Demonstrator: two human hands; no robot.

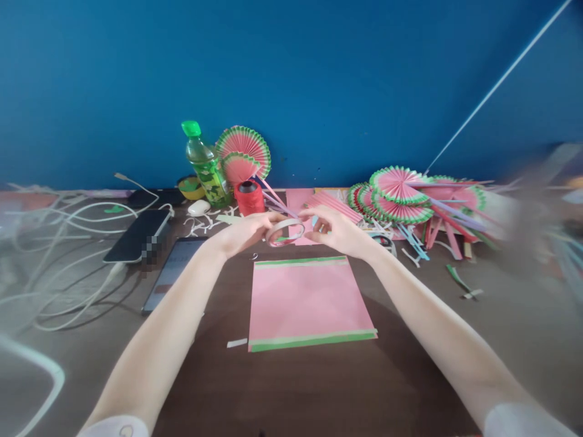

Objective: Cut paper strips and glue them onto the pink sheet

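My left hand (248,232) grips a narrow roll of tape (286,233), thumb and fingers closed on its left side. At the roll's right edge is my right hand (334,229), its index finger and thumb curled about the tape; the exact contact is too small to make out. Below both hands a pink paper sheet (305,297) lies flat on the dark table, with a green strip (314,340) along its near edge and another green strip (300,261) along its far edge. Beside its near left corner lies a small white scrap (237,343).
Pleated pink-and-green paper fans (401,194) are piled back right; more fans (243,152) lean on the blue wall. A green-capped bottle (204,167) stands beside a red thread spool (249,197). Left are a phone (175,267), a black device (136,237) and tangled white cables (68,230).
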